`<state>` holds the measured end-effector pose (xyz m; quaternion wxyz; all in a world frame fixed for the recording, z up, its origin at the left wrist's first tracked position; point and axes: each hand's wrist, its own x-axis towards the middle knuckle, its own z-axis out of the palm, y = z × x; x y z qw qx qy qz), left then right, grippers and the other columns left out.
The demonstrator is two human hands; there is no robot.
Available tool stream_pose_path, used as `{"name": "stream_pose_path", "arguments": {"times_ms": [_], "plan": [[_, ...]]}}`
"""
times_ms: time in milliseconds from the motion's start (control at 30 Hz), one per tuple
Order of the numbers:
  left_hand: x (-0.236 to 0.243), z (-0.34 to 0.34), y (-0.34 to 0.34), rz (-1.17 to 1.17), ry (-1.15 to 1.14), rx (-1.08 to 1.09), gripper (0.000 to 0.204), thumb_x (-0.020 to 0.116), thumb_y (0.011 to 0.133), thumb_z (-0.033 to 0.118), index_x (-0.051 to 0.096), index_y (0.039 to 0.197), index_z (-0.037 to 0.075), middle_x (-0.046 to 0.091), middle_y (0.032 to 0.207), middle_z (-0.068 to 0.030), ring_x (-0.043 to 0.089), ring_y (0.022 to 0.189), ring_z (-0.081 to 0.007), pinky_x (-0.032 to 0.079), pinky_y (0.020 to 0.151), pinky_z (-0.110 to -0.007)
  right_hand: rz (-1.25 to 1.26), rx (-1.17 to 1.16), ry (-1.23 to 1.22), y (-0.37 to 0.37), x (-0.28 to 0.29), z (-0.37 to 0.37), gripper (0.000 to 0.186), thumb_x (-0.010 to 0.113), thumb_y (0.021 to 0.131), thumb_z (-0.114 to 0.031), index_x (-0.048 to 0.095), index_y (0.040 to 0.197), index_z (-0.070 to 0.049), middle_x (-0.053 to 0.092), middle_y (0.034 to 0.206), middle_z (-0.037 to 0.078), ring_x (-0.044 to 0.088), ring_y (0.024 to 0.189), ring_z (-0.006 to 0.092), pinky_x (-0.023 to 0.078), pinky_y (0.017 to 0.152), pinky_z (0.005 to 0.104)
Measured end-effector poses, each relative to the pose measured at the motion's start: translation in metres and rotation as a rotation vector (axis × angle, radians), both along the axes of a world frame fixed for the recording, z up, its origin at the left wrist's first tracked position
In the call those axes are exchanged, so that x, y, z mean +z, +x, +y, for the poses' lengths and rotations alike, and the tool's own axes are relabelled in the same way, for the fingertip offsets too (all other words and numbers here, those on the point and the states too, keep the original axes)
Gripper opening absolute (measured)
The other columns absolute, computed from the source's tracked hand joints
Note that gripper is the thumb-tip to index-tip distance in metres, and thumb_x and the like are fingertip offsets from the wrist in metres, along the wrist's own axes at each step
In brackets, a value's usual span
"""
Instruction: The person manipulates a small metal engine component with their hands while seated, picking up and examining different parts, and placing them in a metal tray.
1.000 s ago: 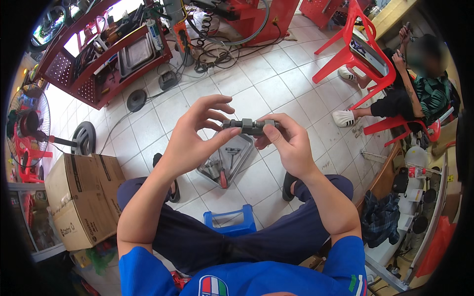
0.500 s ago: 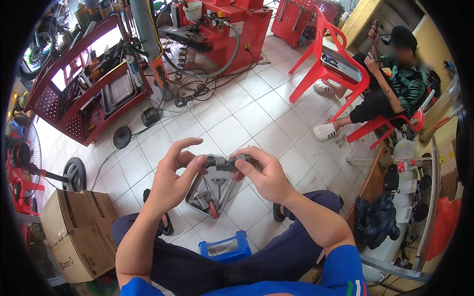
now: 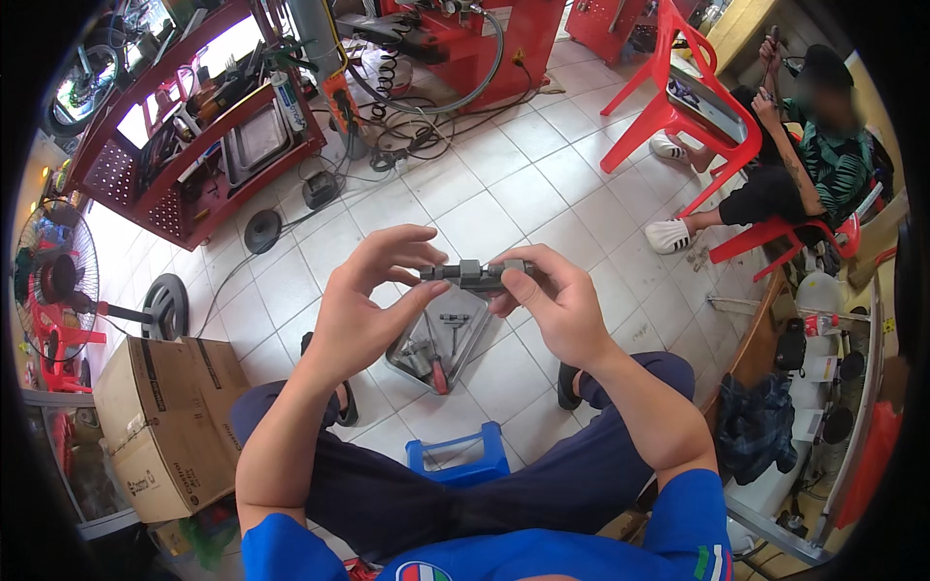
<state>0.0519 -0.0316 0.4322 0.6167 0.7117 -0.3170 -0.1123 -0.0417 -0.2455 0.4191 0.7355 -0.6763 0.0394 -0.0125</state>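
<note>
In front of me, above the floor, both hands hold a dark metal rod-shaped part [image 3: 471, 273] with a wider hex section at its middle. It lies roughly level, side to side. My left hand [image 3: 366, 308] pinches its left end between thumb and fingers, the index finger stretched loosely above. My right hand [image 3: 560, 308] wraps thumb and fingers round the right end. Below them on the floor sits a metal tray [image 3: 475, 347]. In it lie a red-handled screwdriver [image 3: 439, 374], a small T-shaped metal piece [image 3: 453, 320] and silvery metal parts [image 3: 417, 358].
A blue plastic stool [image 3: 459, 463] stands between my legs. Cardboard boxes [image 3: 170, 426] are at the left, near a fan [image 3: 58, 276]. A red tool cart [image 3: 194, 184] stands far left. A person [image 3: 823, 155] sits at the far right by a red chair [image 3: 644, 121].
The whole view has shifted, so the surroundings sit further right and higher. My left index finger has come down closer to its other fingers. Both hands still hold the metal part.
</note>
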Motion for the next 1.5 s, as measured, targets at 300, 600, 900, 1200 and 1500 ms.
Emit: {"name": "stream_pose_path", "arguments": {"times_ms": [300, 600, 900, 1200, 1500], "plan": [[0.004, -0.001, -0.001, -0.027, 0.018, 0.006, 0.046, 0.075, 0.086, 0.011, 0.056, 0.127, 0.002, 0.07, 0.107, -0.0127, 0.068, 0.099, -0.0199, 0.054, 0.086, -0.033, -0.013, 0.017, 0.0, 0.0, -0.001, -0.001, 0.025, 0.06, 0.1, -0.02, 0.059, 0.115, 0.001, 0.066, 0.094, 0.008, 0.067, 0.082, 0.0126, 0.054, 0.076, 0.0259], [0.005, -0.001, -0.003, -0.048, 0.025, -0.014, 0.04, 0.067, 0.091, 0.004, 0.053, 0.129, 0.001, 0.069, 0.101, -0.0109, 0.065, 0.099, -0.0165, 0.05, 0.089, -0.032, -0.006, 0.006, -0.01, 0.001, 0.001, 0.0, 0.025, 0.06, 0.1, -0.019, 0.059, 0.115, 0.001, 0.067, 0.094, 0.009, 0.067, 0.081, 0.0129, 0.054, 0.074, 0.026], [0.001, 0.0, -0.001, -0.019, 0.016, -0.012, 0.04, 0.068, 0.091, 0.005, 0.054, 0.128, 0.002, 0.067, 0.104, -0.0095, 0.065, 0.097, -0.0159, 0.051, 0.087, -0.031, -0.028, 0.002, 0.011, 0.0, -0.003, 0.003, 0.025, 0.06, 0.1, -0.019, 0.059, 0.114, 0.002, 0.067, 0.093, 0.01, 0.067, 0.08, 0.0126, 0.054, 0.073, 0.026], [0.0, -0.001, -0.004, -0.018, 0.011, 0.019, 0.045, 0.07, 0.089, 0.004, 0.052, 0.131, 0.001, 0.067, 0.101, -0.0098, 0.065, 0.09, -0.0146, 0.051, 0.086, -0.03, -0.034, -0.016, -0.046, 0.0, 0.0, 0.002, 0.028, 0.06, 0.1, -0.024, 0.06, 0.113, 0.002, 0.067, 0.089, 0.009, 0.066, 0.079, 0.0129, 0.054, 0.073, 0.0263], [-0.008, 0.0, 0.0, 0.052, 0.027, 0.038, 0.04, 0.07, 0.092, 0.016, 0.056, 0.127, 0.003, 0.068, 0.1, -0.0097, 0.067, 0.09, -0.0153, 0.051, 0.084, -0.03, -0.043, -0.018, -0.033, 0.0, 0.0, 0.002, 0.029, 0.06, 0.1, -0.025, 0.061, 0.112, 0.002, 0.067, 0.088, 0.008, 0.066, 0.078, 0.0124, 0.054, 0.072, 0.0256]]}}
